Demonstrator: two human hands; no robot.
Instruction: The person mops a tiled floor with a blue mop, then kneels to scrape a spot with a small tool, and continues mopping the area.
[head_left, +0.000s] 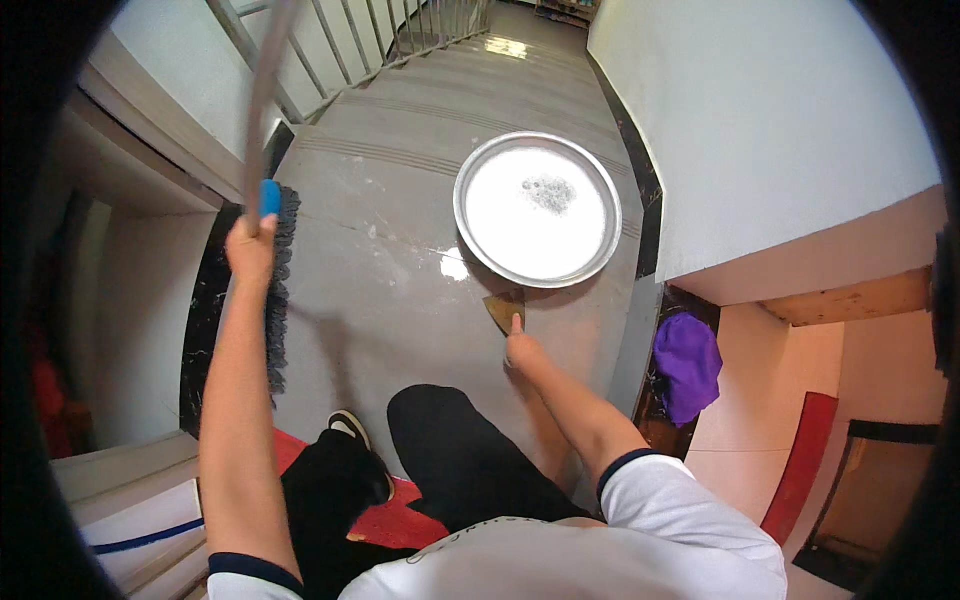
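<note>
My left hand (251, 255) grips the long handle of a mop (264, 112), which rises past the top of the picture. The mop's grey fringed head (280, 300) lies along the left side of the landing floor, with a blue part by my fingers. Low over the floor, my right hand (523, 349) holds a scraper (503, 308), its flat triangular blade pointing away from me, one finger extended along it. Just beyond the blade stands a round metal basin (460, 214) of bright white liquid, with a patch of bubbles (549, 193).
Tiled steps (450, 97) begin past the basin, bordered by a metal railing (330, 52) and a white wall (780, 112). A purple cloth (687, 367) lies on the dark doorway sill at right. Under my feet is a red mat (401, 517). Wet patches shine on the floor.
</note>
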